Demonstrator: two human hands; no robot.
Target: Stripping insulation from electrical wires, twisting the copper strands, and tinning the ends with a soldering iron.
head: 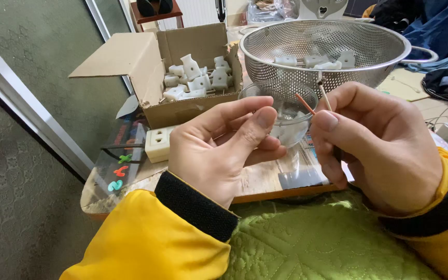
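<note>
Right hand (379, 150) grip pinching thin wires (315, 103), left hand (224, 150) fingers curled empty, cardboard box (146, 62) behind.

Two hands (224, 150), one colander (325, 49), one box (182, 78)

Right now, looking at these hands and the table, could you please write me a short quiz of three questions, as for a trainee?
1. True or false: the cardboard box holds white plastic parts.
2. What does the right hand pinch? A) thin wires B) a spoon C) a coin
3. Which container stands directly behind the small clear bowl?

Key
1. True.
2. A: thin wires, one red, one pale, are between its fingers. The left hand is close beside them; what it holds cannot be seen.
3. The metal strainer, which also has white parts in it.
</note>
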